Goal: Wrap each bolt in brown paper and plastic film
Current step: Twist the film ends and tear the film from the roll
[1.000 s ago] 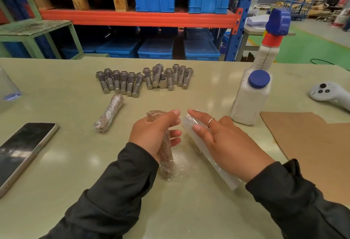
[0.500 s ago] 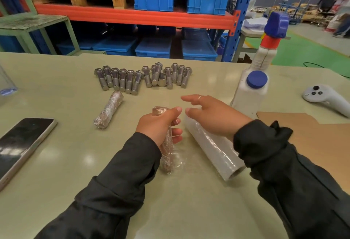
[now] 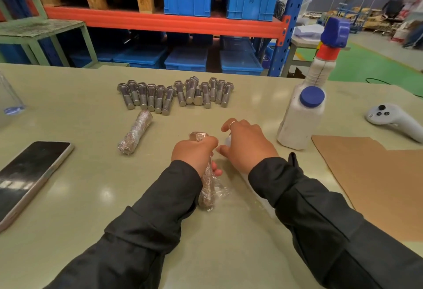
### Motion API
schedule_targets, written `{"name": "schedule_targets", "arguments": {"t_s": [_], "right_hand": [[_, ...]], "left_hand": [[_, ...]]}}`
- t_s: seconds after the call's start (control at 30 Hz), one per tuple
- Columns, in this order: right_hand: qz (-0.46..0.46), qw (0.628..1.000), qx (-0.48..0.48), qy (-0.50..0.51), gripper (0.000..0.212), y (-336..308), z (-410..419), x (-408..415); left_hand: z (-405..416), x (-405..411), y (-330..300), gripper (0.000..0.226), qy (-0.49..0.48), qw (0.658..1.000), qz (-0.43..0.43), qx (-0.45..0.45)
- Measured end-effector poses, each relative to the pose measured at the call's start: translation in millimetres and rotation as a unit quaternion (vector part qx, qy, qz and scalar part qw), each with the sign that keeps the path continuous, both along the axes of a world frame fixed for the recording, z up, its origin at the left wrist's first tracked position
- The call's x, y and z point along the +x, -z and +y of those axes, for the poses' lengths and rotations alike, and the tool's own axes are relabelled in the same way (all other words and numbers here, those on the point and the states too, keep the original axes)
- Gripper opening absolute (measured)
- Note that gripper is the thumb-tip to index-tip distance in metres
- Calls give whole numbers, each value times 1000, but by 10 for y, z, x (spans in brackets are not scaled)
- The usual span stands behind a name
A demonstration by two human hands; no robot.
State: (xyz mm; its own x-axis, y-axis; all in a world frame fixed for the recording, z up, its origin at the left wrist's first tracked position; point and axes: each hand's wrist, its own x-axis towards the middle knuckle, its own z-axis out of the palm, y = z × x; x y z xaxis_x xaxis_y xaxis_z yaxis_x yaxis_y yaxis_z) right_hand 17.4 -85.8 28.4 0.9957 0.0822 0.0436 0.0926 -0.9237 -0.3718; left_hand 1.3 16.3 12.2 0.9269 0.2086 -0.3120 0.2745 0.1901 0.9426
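The left hand (image 3: 193, 151) grips a bolt wrapped in brown paper (image 3: 207, 188), fingers curled round its upper half; the hexagonal head end pokes out above the knuckles and the lower end rests on the table (image 3: 80, 197), with loose plastic film (image 3: 220, 189) gathered round it. The right hand (image 3: 248, 145) sits just beside the left, fingers bent downward over the far end of the roll of film (image 3: 263, 204); most of the roll is hidden under the right sleeve, and whether the fingers actually clasp it cannot be told. A ring shows on one finger of that hand. One finished wrapped bolt (image 3: 135, 132) lies on the table to the left of the hands, apart from them. Beyond it, a row of bare bolts (image 3: 175, 94) lies side by side, a few overlapping. A sheet of brown paper (image 3: 377, 181) lies flat at the right. A white bottle with a blue cap (image 3: 302, 119) stands near the paper's far corner, a spray bottle (image 3: 325, 59) behind it. A phone (image 3: 29, 179) lies at the left edge, a white controller (image 3: 393, 119) at the far right.
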Motion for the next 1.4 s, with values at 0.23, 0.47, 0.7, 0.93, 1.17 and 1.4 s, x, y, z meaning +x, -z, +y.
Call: {"name": "schedule_targets", "arguments": {"t_s": [0.23, 0.47, 0.7, 0.93, 1.17, 1.4], "right_hand": [[-3, 999, -42, 17, 33, -28, 54, -19], [7, 998, -65, 25, 28, -52, 72, -32], [7, 997, -72, 20, 25, -53, 73, -34], [4, 998, -62, 18, 24, -39, 64, -14], [3, 998, -56, 26, 24, -33, 66, 1], [47, 999, -7, -11, 22, -41, -69, 34]], "left_hand": [[-19, -15, 5, 23, 4, 999, 0, 44], [-38, -66, -21, 23, -2, 998, -8, 58], [-43, -111, -25, 42, -5, 998, -29, 53], [-60, -154, -48, 49, -8, 997, -44, 65], [-78, -179, -50, 45, -14, 995, -52, 82], [11, -136, 1, 19, -29, 999, -10, 15]]}}
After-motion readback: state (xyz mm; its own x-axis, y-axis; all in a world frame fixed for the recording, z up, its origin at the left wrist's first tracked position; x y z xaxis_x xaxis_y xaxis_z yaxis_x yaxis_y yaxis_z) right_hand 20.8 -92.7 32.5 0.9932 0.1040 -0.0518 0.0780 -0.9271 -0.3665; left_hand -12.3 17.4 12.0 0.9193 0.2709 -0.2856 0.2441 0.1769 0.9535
